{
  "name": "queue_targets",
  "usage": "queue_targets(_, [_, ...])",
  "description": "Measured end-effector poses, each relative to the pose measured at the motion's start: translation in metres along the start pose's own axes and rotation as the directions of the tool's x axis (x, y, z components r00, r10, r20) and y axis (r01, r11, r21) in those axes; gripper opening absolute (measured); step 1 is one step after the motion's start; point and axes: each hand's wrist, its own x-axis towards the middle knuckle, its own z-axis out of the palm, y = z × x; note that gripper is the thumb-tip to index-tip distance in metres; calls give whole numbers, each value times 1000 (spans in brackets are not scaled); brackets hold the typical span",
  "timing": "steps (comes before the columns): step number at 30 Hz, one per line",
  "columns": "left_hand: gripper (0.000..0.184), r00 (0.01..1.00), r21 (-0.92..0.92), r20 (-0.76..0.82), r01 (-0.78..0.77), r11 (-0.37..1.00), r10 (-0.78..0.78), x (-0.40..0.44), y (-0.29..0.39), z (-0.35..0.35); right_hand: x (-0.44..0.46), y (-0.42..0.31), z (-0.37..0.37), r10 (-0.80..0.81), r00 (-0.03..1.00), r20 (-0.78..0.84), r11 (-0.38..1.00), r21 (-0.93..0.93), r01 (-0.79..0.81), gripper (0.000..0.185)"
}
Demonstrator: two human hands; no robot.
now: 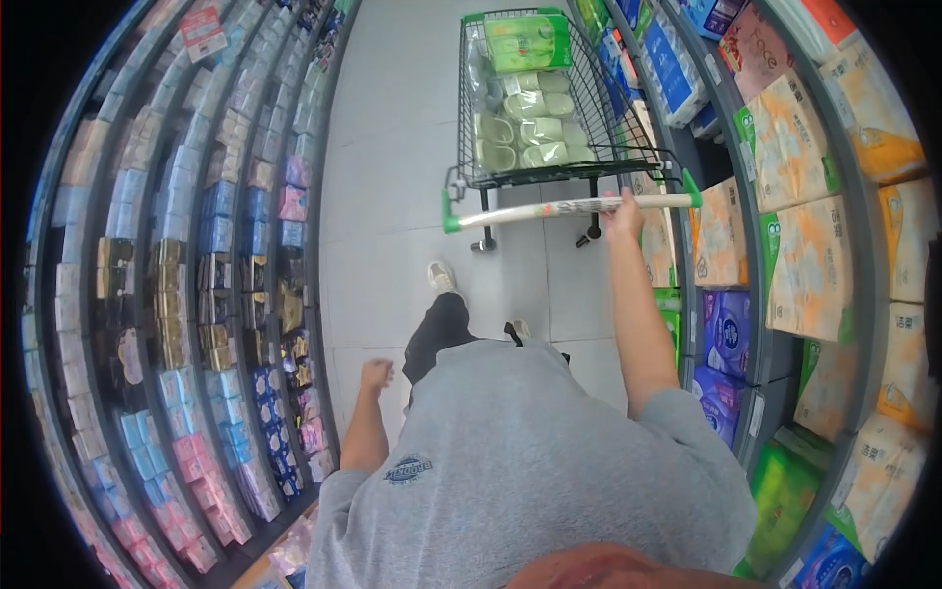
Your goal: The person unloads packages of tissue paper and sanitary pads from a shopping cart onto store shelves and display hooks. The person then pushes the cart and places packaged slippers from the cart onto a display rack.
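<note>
My right hand (623,216) is wrapped round the pale handle bar (549,209) of a shopping cart, near its green right end. The wire shopping cart (618,118) stands ahead of me. In it lie several pairs of pale green slippers (540,105) in clear wrapping. A green package (527,41) sits at the far end, with a greyish clear-wrapped item (481,80) along the left side. My left hand (377,375) hangs beside my body, away from the cart, fingers curled in with nothing seen in them.
Shelves of small packs (221,206) in blue, pink and dark colours line the left. On the right, shelves hold larger orange-and-white packs (810,265) and purple packs (726,334). A grey tiled floor (392,177) runs between them. My left shoe (442,278) is forward.
</note>
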Motion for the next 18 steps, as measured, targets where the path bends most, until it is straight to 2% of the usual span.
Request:
queue_targets(3, [29,987,-86,49,159,984,-155,-3,-27,-9,34,-16,-9,-75,995,-66,997,-19,74,34])
queue_targets(4, [31,981,-61,69,186,981,-181,-2,-19,-16,40,-21,-1,-115,981,-157,993,-3,115,37])
queue_targets(5, [33,979,-13,88,185,983,-183,3,-8,-21,49,-23,6,-128,972,-199,990,35,137,37])
queue_targets(6, [35,980,-35,159,126,991,-119,31,-20,-28,60,-21,13,-139,961,-241,985,72,160,37])
queue_targets(8, [35,969,121,241,21,992,-49,51,18,-44,53,-22,36,-178,947,-267,983,-5,183,36])
queue_targets(9, [36,973,22,182,139,990,-140,58,40,-48,55,-18,39,-202,934,-296,978,-19,206,37])
queue_targets(10, [36,974,32,184,128,991,-132,77,64,-60,62,-12,37,-287,902,-323,958,-108,266,37])
queue_targets(12, [36,989,-84,131,75,994,-64,112,106,-78,74,-20,35,-415,811,-412,901,-309,304,37])
queue_targets(14, [36,995,-134,76,-61,989,71,141,159,-95,109,-21,24,-477,756,-449,842,-482,245,40])
queue_targets(15, [36,994,-120,86,-63,991,73,156,186,-102,129,-16,12,-555,699,-450,799,-523,298,43])
queue_targets(17, [34,983,-157,52,-166,974,176,186,236,-110,144,-20,8,-533,712,-458,805,-535,258,43])
queue_targets(18, [34,982,-144,64,-167,975,178,201,259,-112,147,-18,11,-509,734,-451,807,-547,223,43])
